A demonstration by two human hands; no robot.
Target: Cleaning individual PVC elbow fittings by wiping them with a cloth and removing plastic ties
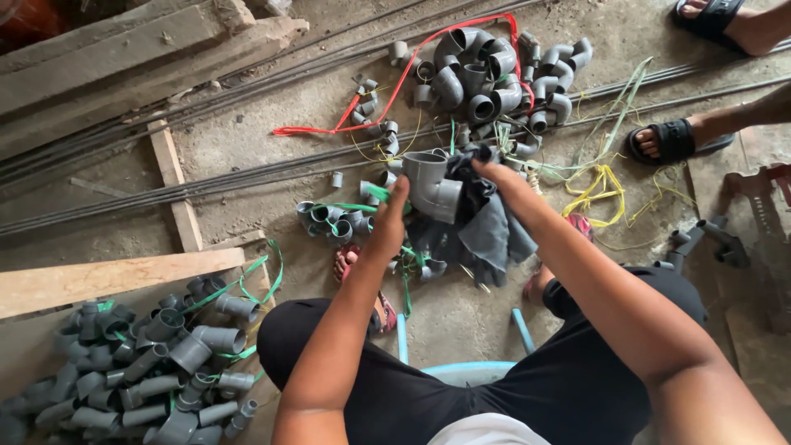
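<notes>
My left hand (387,221) grips a large grey plastic pipe fitting (432,183), held up in front of me over the floor. My right hand (501,180) presses a dark grey cloth (488,229) against the fitting's right side; the cloth hangs down below it. I sit on a low light-blue stool (470,371) with my knees apart. Under my hands, small grey fittings (334,221) tied with green strap lie on the concrete floor.
A heap of grey elbows (486,78) with a red strap (387,95) lies ahead. Another pile of grey fittings (148,363) sits at lower left by a wooden plank (107,278). Steel rods (206,185) cross the floor. Another person's sandalled feet (671,140) stand at right.
</notes>
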